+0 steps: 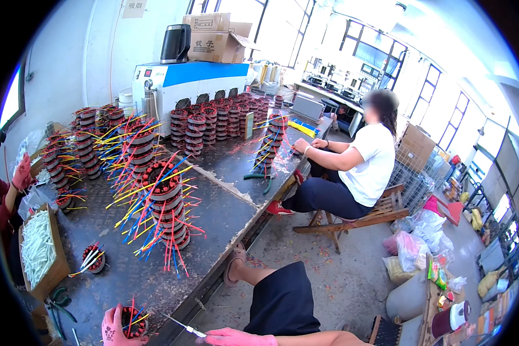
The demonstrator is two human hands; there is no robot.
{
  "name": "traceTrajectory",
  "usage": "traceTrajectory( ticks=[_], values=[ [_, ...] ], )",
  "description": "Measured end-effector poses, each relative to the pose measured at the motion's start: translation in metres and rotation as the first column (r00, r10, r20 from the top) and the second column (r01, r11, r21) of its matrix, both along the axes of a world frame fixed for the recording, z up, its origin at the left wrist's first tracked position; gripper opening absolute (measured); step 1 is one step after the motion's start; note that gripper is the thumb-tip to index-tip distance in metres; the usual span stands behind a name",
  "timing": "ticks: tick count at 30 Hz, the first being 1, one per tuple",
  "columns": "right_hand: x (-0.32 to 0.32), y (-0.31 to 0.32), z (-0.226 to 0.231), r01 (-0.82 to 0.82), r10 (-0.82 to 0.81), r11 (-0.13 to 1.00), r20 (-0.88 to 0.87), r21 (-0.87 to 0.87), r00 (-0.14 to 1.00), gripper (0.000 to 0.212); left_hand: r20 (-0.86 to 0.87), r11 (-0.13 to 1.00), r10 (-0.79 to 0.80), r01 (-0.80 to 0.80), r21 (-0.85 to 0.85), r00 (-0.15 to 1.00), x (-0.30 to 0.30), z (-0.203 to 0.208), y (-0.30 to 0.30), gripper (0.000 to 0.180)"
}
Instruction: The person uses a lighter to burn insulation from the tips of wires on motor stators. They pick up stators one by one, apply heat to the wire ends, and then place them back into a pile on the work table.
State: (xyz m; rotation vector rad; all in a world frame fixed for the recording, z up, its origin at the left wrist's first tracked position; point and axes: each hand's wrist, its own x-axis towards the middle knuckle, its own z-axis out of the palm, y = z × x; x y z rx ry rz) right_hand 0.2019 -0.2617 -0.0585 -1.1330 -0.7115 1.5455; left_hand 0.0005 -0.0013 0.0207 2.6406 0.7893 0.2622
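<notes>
Dark workbench (135, 271) surface: carries stacked cores (168, 210) with red, yellow and blue leads. Single wound core (136, 320) sits at the near edge of the bench, at the bottom of the view. Left hand (114, 326), in a pink glove, is curled against the core's left side, gripping it. Right hand (236, 339), also gloved, pinches a slim tool (189, 328); its thin tip points toward the core and stands apart from it. Recommended handling, as judged: keep the core flat and steady, hold loose leads clear of the tip, and guide the tool lightly to avoid scratching the windings. Markings: dark print shows on the large carton (210, 47), the wall sign (134, 8) and the back of the left glove; none is reproduced
</notes>
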Motion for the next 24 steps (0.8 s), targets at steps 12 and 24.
traceTrajectory(
  ticks=[12,24],
  values=[
    [0.002,0.000,0.031,0.048,-0.048,0.999,0.159,0.005,0.986,0.042,0.017,1.000,-0.006,0.005,0.007,1.000,0.003,0.005,-0.003,0.093],
    [-0.003,-0.002,0.022,0.053,-0.055,0.998,0.111,0.019,0.992,0.040,0.020,0.999,-0.020,0.019,0.048,1.000,-0.003,-0.005,0.000,0.096]
  ],
)
